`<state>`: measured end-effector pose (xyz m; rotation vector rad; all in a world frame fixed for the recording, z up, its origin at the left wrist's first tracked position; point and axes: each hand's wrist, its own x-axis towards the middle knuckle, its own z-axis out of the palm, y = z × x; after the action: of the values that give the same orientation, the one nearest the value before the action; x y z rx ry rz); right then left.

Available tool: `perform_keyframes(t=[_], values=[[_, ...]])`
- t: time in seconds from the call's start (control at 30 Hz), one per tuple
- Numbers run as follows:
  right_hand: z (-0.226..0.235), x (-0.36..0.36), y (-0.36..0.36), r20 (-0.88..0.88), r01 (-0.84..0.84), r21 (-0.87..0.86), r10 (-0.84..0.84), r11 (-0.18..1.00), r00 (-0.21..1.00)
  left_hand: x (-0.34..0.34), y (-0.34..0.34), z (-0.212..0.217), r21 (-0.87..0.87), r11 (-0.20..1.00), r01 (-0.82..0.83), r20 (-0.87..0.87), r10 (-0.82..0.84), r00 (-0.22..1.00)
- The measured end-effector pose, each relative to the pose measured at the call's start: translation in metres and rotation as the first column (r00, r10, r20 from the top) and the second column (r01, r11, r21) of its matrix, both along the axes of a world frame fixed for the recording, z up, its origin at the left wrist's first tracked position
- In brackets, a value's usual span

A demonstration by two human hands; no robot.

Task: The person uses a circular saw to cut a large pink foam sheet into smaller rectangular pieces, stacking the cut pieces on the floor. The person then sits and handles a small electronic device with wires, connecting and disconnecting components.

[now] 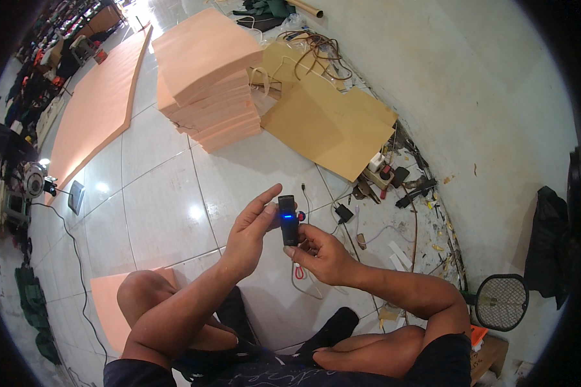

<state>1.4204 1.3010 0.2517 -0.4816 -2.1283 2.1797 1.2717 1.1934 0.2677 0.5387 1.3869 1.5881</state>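
A small black oblong device (289,232) with a glowing blue light strip stands nearly upright in front of me. My right hand (323,253) is closed on its lower end, thumb against the near edge and fingers curled behind. Close along the device's left side is my left hand (250,227), its index finger stretched up and its thumb apart from it. Some left fingers are partly hidden behind the device, so whether they touch it is unclear. A small red and dark round piece (301,216) shows at the device's right side. Below lies a pale cable with a red loop (299,271).
Peach foam sheets (206,58) stand stacked ahead, with a long sheet (100,106) to the left. Brown board (332,126) lies by the wall. A black adapter (343,213), cables and a power strip (376,173) are on the right. A mesh racket (502,302) is near the wall.
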Motion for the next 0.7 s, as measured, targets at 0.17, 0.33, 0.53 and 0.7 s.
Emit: perform_keyframes(t=[0.17,0.33,0.53,0.7], values=[[-0.0022,-0.0010,0.0010,0.018,-0.003,0.000,0.003,1.000,1.000,0.0001,-0.0002,0.0002,-0.009,1.000,-0.004,0.012,0.004,1.000],[-0.0041,-0.0013,0.0023,0.023,-0.008,0.007,0.007,1.000,1.000,0.0012,0.0008,0.0023,-0.022,1.000,-0.001,0.021,0.002,1.000],[-0.0040,-0.0019,0.0031,0.026,-0.001,0.048,-0.001,0.999,1.000,0.0001,-0.0002,-0.0020,-0.013,1.000,-0.002,0.036,0.002,0.999],[-0.0058,-0.0025,0.0034,0.039,0.007,0.069,-0.010,0.998,0.999,-0.0007,-0.0006,-0.0025,-0.013,1.000,0.002,0.040,-0.001,0.999]])
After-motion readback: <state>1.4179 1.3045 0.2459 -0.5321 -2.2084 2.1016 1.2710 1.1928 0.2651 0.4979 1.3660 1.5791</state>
